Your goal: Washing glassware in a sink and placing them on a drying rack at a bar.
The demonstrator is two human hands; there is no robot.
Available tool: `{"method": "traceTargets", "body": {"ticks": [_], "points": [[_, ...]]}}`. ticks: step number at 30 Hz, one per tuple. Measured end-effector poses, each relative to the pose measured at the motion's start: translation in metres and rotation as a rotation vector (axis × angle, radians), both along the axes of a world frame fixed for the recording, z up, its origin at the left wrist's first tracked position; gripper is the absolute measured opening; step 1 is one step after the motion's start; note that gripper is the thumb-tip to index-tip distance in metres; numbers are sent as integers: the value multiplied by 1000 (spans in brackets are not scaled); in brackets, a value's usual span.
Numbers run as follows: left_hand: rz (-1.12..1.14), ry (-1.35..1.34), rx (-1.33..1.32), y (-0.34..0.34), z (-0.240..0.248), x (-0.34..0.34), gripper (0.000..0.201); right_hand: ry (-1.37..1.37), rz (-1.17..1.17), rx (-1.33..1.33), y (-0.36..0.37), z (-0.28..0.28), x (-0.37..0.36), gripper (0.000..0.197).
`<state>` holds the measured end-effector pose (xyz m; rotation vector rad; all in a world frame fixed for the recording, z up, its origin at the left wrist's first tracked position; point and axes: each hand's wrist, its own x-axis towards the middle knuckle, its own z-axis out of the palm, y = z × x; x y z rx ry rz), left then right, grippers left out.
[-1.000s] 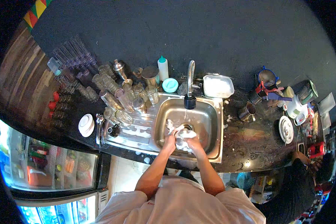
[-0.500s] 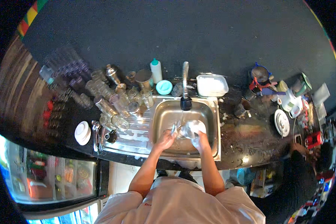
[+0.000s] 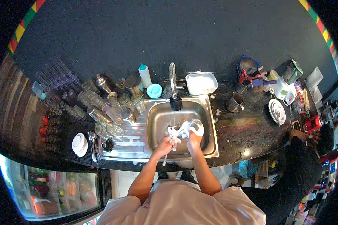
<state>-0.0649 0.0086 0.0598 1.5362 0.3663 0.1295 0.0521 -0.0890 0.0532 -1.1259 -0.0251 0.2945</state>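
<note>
1. While both hands work in the sink (image 3: 208,123), the right hand (image 3: 194,138) fingers grip a soapy glass (image 3: 196,126); the left hand (image 3: 165,142) fingers pinch a long utensil (image 3: 168,150).
2. Risk: suds may let the glass slip against the steel basin.
3. Risk: glasses (image 3: 112,112) crowd the surface at 9 o'clock; an elbow could topple them.

A white squeeze bottle (image 3: 145,75) with a teal cap stands behind the sink, beside a white rectangular tub (image 3: 201,83).

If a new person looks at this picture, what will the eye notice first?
First, the two soapy hands, left hand and right hand, together over the steel sink at the centre, holding something white and foamy below the tap. Next, the crowd of glasses on the draining side to the left.
</note>
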Motion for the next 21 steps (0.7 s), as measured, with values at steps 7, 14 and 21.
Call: {"method": "traceTargets", "body": {"ticks": [7, 14, 21], "points": [[195, -23, -228, -1, -5, -8, 17, 244, 398, 372, -16, 11, 7, 36], [150, -77, 220, -4, -22, 8, 10, 10, 211, 59, 16, -2, 3, 37], [355, -86, 96, -9, -25, 16, 17, 77, 76, -44, 21, 14, -21, 43]]}}
